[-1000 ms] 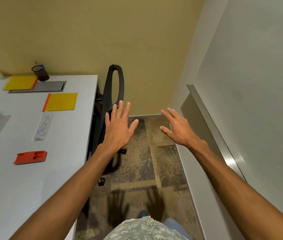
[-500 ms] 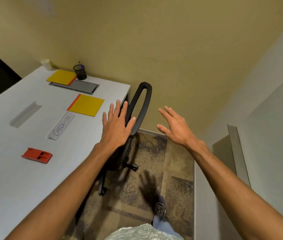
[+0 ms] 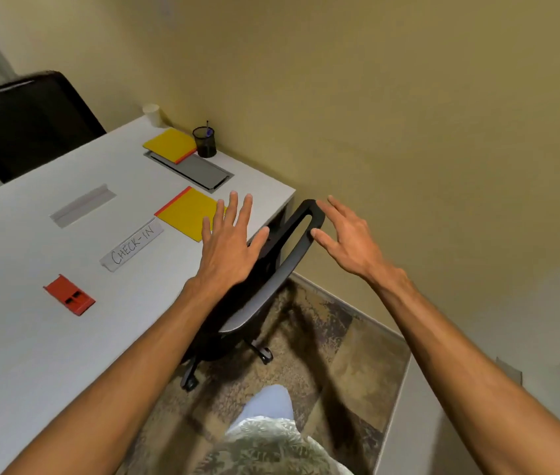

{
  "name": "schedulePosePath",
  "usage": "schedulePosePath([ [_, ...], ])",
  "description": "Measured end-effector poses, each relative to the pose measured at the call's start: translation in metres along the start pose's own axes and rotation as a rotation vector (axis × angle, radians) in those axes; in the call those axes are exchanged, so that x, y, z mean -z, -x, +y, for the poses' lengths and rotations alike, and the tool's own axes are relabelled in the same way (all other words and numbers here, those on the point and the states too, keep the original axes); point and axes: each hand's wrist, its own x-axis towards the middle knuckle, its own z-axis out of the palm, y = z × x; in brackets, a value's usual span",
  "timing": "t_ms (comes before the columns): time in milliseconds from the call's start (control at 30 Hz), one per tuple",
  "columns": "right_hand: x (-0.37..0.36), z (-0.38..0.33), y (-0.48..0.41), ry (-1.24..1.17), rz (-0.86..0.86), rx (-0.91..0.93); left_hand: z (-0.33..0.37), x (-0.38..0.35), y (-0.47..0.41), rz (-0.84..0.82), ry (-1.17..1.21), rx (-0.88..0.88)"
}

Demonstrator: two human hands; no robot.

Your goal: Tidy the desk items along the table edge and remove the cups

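A white table (image 3: 25,354) carries a red stapler-like block (image 3: 69,295), a white "CHECK-IN" sign (image 3: 132,248), a grey sign holder (image 3: 82,204), a yellow pad (image 3: 188,212), a second yellow pad (image 3: 170,140) on a grey cable flap (image 3: 199,173), a black mesh pen cup (image 3: 205,141) and a white paper cup (image 3: 151,115) at the far corner. My left hand (image 3: 228,246) hovers with fingers spread over the table's right edge, by the near yellow pad. My right hand (image 3: 347,240) is spread beside the top of a black chair back (image 3: 292,241). Neither holds anything.
The black swivel chair stands tucked at the table's right side on patterned carpet (image 3: 323,354). Another dark chair (image 3: 21,125) is behind the table at far left. A yellow wall runs close behind; a white wall or panel stands at right.
The view has swung left and nearer the table, bringing the paper cup and dark chair into sight. Both hands stayed spread and moved over the table edge and the chair back.
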Motion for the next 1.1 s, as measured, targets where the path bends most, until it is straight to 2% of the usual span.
schedulePosePath([
  [267,-0.022,0.033,-0.131,0.005,-0.053,0.162,-0.019,-0.034,-0.094,0.032,-0.019,0.133],
  [500,-0.053,0.034,-0.255,-0.002,-0.173,0.283,-0.057,-0.047,-0.178,0.032,-0.030,0.313],
  [600,-0.068,0.028,-0.299,-0.013,-0.234,0.331,-0.075,-0.050,-0.203,0.106,-0.067,0.354],
  [700,-0.086,0.017,-0.332,-0.003,-0.296,0.365,-0.098,-0.053,-0.218,0.102,-0.075,0.395],
  [800,-0.107,0.004,-0.363,0.030,-0.293,0.476,-0.124,-0.059,-0.224,0.078,-0.057,0.434],
  [1100,-0.189,-0.010,-0.432,-0.012,-0.563,0.594,-0.171,-0.079,-0.231,0.080,-0.004,0.669],
])
